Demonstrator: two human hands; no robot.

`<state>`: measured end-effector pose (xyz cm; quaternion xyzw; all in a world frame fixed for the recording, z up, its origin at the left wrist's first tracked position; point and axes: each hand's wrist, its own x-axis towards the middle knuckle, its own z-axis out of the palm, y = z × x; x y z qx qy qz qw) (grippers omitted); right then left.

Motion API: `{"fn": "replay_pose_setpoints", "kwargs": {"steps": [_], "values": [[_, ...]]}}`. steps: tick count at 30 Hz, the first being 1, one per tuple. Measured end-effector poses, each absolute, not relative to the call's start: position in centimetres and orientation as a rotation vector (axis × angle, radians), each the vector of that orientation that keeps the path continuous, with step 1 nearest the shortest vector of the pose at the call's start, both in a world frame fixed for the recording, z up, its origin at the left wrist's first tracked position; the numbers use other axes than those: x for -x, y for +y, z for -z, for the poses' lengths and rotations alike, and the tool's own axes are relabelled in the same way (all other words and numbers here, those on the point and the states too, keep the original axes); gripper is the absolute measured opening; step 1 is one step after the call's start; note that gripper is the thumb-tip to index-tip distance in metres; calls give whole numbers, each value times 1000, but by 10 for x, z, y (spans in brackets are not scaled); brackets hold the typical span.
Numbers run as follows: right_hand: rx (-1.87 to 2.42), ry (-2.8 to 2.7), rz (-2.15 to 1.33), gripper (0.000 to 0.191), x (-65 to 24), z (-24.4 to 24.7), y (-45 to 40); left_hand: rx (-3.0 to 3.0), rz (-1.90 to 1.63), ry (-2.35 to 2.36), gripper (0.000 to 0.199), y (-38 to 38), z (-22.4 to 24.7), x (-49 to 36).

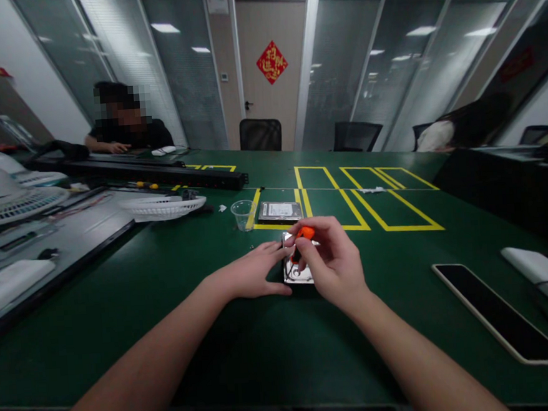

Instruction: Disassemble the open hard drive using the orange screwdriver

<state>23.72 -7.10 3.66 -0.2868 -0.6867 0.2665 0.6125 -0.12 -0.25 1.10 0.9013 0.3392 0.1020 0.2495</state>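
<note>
A silver hard drive [298, 275] lies on the green table in front of me, partly covered by my hands. My right hand [332, 261] is closed around a screwdriver [306, 232] with an orange and black handle, held over the drive with its shaft slanting down to the left. My left hand [262, 270] rests at the drive's left side, its fingers apart and touching the edge. Just beyond lies a second hard drive [280, 211], label up. A clear plastic cup [243, 215] stands to its left.
A phone [500, 312] and a white device [544, 279] lie at the right. White fan parts [161, 207], a metal panel [76, 235] and a long black bar [159, 174] take up the left. A person [130, 125] sits across the table.
</note>
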Motion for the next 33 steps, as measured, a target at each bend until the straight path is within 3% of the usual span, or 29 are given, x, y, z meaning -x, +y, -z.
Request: {"fn": "replay_pose_setpoints", "kwargs": {"steps": [7,17,25,33], "values": [[647,-1667,-594,39,-242,-38,-73,-2427,-227,989,95,-6,-17,-2],[673,-1576,-602,24,-236,-39,-72,-2440,-288,925,108,-2,-9,3],[627,-1672,-554,37,-241,-35,-74,-2456,-259,948,100,0,-4,2],[668,-1561,-576,21,-236,-37,-73,-2413,-232,992,114,-2,-6,2]]}}
